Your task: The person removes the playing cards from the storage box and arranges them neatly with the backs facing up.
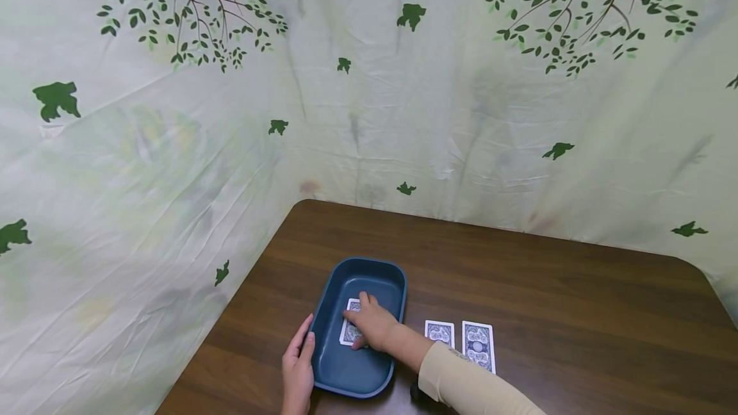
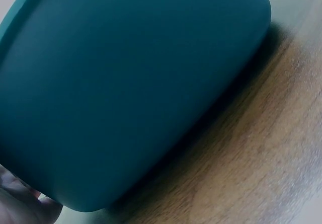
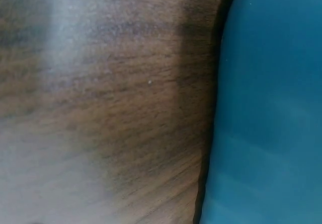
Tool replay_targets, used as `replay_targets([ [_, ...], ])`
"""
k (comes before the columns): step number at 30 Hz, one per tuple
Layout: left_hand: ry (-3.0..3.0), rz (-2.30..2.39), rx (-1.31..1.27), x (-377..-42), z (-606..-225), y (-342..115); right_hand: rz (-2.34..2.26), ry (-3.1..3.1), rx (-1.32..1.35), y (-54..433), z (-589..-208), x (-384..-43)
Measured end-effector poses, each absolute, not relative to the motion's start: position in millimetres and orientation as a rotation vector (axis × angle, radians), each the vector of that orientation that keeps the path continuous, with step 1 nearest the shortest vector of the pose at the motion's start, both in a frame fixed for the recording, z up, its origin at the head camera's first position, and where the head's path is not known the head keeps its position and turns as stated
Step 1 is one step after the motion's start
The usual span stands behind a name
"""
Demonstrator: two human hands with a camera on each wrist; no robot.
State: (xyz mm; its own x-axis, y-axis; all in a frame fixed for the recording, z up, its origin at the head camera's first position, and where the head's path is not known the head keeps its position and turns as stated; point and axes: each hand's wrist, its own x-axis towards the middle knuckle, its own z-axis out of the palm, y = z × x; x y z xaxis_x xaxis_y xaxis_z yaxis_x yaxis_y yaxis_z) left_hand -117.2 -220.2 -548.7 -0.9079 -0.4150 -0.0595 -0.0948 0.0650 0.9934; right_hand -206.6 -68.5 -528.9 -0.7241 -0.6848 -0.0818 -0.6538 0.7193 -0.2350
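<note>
One blue tray (image 1: 348, 370) on a brown table (image 1: 553, 300), its left side pinched by the left hand (image 1: 298, 367); inside it, one card (image 1: 348, 334) under the spread right hand (image 1: 376, 325); right of it, two more cards (image 1: 478, 343).

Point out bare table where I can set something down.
The widest bare patch of table runs from the two cards to the right edge. A strip between tray and back cloth is also free. It's crowded at the tray: left grip at its side, right grip over a card inside.
</note>
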Motion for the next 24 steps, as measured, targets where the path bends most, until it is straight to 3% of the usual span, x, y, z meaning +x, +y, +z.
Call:
replay_targets([
  [24,-2.113,-1.932,0.532,-117.7,-547.1,-221.1,-0.302,2.785,-1.087,-68.3,-529.3,-210.3],
])
